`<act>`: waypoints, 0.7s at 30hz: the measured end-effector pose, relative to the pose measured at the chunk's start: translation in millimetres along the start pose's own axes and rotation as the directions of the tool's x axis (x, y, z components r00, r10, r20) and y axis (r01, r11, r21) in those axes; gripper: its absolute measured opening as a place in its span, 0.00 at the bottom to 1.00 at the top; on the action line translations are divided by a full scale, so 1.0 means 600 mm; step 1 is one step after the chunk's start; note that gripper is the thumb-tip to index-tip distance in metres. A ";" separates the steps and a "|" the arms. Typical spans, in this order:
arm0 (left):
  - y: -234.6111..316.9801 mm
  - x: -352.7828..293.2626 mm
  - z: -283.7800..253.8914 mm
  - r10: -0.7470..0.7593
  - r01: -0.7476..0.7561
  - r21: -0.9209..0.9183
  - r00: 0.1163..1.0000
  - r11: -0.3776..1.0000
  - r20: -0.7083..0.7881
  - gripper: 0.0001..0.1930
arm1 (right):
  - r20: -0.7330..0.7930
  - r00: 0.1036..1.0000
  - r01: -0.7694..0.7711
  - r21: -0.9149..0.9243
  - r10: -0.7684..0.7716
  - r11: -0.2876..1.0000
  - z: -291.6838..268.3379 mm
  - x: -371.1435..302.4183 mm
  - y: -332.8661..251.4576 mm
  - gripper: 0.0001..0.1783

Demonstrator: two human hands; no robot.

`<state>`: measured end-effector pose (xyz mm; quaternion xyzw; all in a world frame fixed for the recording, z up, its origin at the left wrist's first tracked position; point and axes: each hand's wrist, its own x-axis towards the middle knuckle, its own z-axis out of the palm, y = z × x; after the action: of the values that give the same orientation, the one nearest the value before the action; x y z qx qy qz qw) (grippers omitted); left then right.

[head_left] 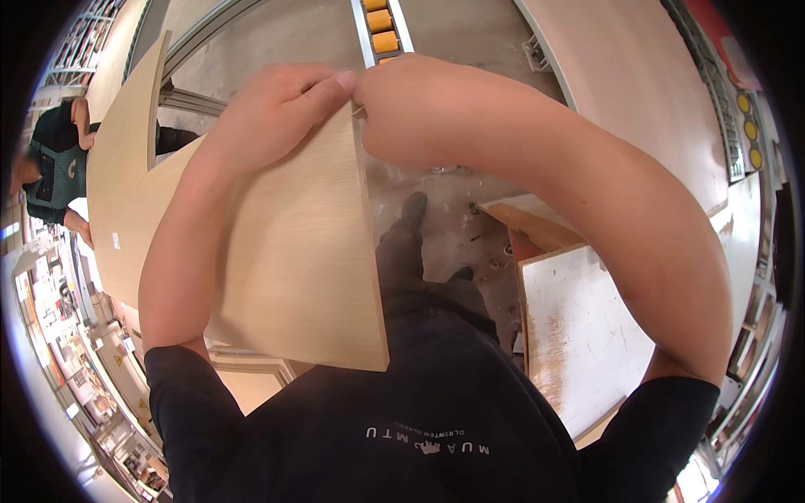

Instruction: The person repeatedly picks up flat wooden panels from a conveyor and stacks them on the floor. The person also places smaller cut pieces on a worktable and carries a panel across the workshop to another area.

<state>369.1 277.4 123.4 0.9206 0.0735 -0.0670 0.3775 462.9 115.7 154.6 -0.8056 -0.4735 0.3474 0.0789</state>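
Note:
A large pale wood-grain panel [293, 251] with a notch on its far side lies in front of me and stretches left. My left hand [281, 109] grips its far right corner, thumb on top and pointing right; the other fingertips are hidden. Right beside it, my right hand [398, 109] is closed in a fist at the panel's right edge, nearly touching the left thumb. Something small and thin shows by its curled fingers, too small to name. At the panel's left end, another person [54, 168] has both hands on its edge.
A roller track with orange rollers [381, 29] runs ahead. On the right stand a white scuffed board [570, 327] and a long pale surface [637, 101]. More panels [251, 381] lie below the large one. A metal frame rail [201, 38] is at far left.

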 end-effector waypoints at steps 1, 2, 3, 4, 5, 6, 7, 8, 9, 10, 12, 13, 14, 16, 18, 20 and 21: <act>0.001 0.000 -0.001 -0.006 0.006 0.014 1.000 1.000 0.011 0.22 | -0.002 1.000 0.009 0.009 -0.009 1.000 0.001 0.000 0.002 0.12; 0.001 0.001 -0.001 0.006 -0.006 0.016 1.000 1.000 0.021 0.22 | -0.044 0.999 0.018 -0.065 -0.021 0.998 0.006 0.001 0.008 0.12; 0.001 0.001 -0.001 0.002 -0.003 0.035 1.000 0.999 0.001 0.21 | -0.112 0.990 0.069 -0.131 -0.083 0.989 0.011 0.002 0.010 0.11; 0.001 0.002 0.000 0.015 -0.014 0.043 1.000 0.999 -0.023 0.21 | -0.175 0.973 0.113 -0.200 -0.149 0.973 0.016 0.005 0.016 0.11; 0.000 0.002 0.001 0.028 -0.025 0.052 0.998 0.998 -0.049 0.20 | -0.186 0.962 0.146 -0.271 -0.200 0.952 0.017 0.006 0.023 0.10; -0.001 0.002 0.001 0.098 -0.090 0.110 0.992 0.990 -0.075 0.20 | -0.196 0.947 0.176 -0.342 -0.253 0.923 0.018 0.009 0.030 0.09; -0.003 0.001 0.002 0.166 -0.147 0.171 0.981 0.974 -0.102 0.19 | -0.185 0.939 0.195 -0.410 -0.291 0.891 0.015 0.012 0.037 0.08; -0.004 -0.001 0.001 0.227 -0.196 0.231 0.967 0.953 -0.115 0.19 | -0.187 0.917 0.241 -0.447 -0.354 0.861 0.011 0.016 0.042 0.08; -0.005 -0.003 -0.002 0.202 -0.174 0.240 0.974 0.955 -0.098 0.19 | -0.180 0.903 0.268 -0.477 -0.391 0.837 0.006 0.022 0.046 0.08; -0.006 -0.004 -0.005 0.180 -0.159 0.245 0.981 0.956 -0.066 0.19 | -0.172 0.881 0.309 -0.499 -0.441 0.810 -0.001 0.028 0.050 0.08; -0.007 -0.004 -0.013 0.145 -0.132 0.253 0.989 0.958 -0.033 0.20 | -0.181 0.862 0.288 -0.592 -0.473 0.753 -0.010 0.042 0.056 0.08; -0.006 -0.003 -0.017 0.140 -0.125 0.261 0.989 0.957 -0.038 0.20 | -0.164 0.838 0.318 -0.627 -0.520 0.711 -0.014 0.050 0.060 0.09; -0.004 -0.001 -0.022 0.159 -0.141 0.259 0.986 0.956 -0.050 0.21 | -0.208 0.807 0.317 -0.639 -0.553 0.701 -0.015 0.060 0.064 0.08; 0.002 0.002 -0.030 0.147 -0.127 0.282 0.988 0.951 -0.049 0.22 | -0.233 0.751 0.358 -0.642 -0.618 0.678 -0.014 0.078 0.073 0.10; 0.011 0.000 -0.034 0.177 -0.152 0.299 0.983 0.942 -0.059 0.22 | -0.240 0.728 0.368 -0.654 -0.642 0.661 -0.024 0.083 0.086 0.09; 0.019 -0.006 -0.038 0.239 -0.192 0.313 0.964 0.930 -0.118 0.23 | -0.245 0.773 0.324 -0.639 -0.585 0.697 -0.059 0.086 0.109 0.09; 0.021 -0.009 -0.040 0.235 -0.205 0.308 0.970 0.929 -0.063 0.22 | -0.284 0.866 0.154 -0.632 -0.412 0.760 -0.097 0.069 0.145 0.11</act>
<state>367.5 284.9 150.0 0.9718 -0.0227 0.0109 0.2346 574.2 114.3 138.5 -0.7603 -0.6490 -0.0085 -0.0259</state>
